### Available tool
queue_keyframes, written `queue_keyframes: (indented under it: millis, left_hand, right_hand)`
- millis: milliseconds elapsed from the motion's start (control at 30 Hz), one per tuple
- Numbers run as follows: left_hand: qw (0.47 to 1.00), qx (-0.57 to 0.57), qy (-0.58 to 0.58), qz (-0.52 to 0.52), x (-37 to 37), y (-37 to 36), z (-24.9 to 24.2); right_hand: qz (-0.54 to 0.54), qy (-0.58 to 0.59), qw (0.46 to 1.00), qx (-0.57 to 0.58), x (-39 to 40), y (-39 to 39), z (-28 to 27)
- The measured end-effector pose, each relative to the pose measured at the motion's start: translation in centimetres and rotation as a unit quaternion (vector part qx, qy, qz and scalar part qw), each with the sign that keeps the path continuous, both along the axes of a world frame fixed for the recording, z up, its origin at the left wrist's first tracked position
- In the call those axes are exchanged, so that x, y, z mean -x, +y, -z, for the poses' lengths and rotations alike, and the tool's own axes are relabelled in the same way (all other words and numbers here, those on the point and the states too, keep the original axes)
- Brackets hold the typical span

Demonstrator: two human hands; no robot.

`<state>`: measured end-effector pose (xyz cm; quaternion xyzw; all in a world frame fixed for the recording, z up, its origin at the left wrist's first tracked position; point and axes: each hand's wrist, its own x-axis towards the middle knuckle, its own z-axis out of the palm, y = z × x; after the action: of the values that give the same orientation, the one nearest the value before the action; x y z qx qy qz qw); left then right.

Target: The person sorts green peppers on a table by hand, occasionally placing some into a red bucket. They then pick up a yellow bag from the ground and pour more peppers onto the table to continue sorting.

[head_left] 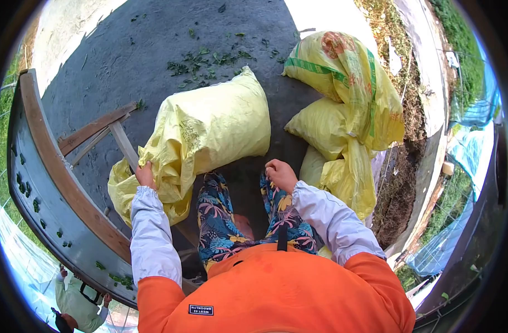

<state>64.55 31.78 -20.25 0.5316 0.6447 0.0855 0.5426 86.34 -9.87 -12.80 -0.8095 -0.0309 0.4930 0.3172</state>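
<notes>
A bulging yellow woven sack (226,119) lies on its side on the dark ground ahead of my knees. My left hand (146,175) is closed on the loose, crumpled mouth end of this sack, at its lower left. Close to my right knee is my right hand (282,175), its fingers curled in, with nothing visible in them. To the right of that hand, more filled yellow sacks (320,125) lie piled together. The top one (332,61) has green stripes and red printing.
Loose green leaves (204,62) are scattered beyond the sack. A long metal trough with a wooden rim (71,166) curves along the left, with wooden pieces (96,127) beside it. Another person (79,302) stands at the lower left. Dry plant litter (401,188) borders the right.
</notes>
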Motion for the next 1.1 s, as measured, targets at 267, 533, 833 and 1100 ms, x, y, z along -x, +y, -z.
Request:
queue_keyframes:
  millis: [267,533,833,1100]
  left_hand:
    - [0.976,0.062,-0.030,-0.206,-1.0,-1.3,7.6]
    - [0.956,-0.055,-0.036,-0.285,0.8,-1.5,13.8]
    - [0.879,-0.325,0.254,-0.238,6.8,-2.4,25.2]
    - [0.931,-0.200,-0.092,-0.291,5.5,-2.7,26.5]
  right_hand:
    - [0.233,0.132,0.960,0.087,-10.1,-5.7,14.0]
    - [0.254,0.083,0.964,0.002,-20.3,2.7,30.1]
    - [0.265,0.102,0.958,-0.039,-26.2,14.4,40.8]
    - [0.398,0.230,0.866,-0.197,-28.6,18.2,48.4]
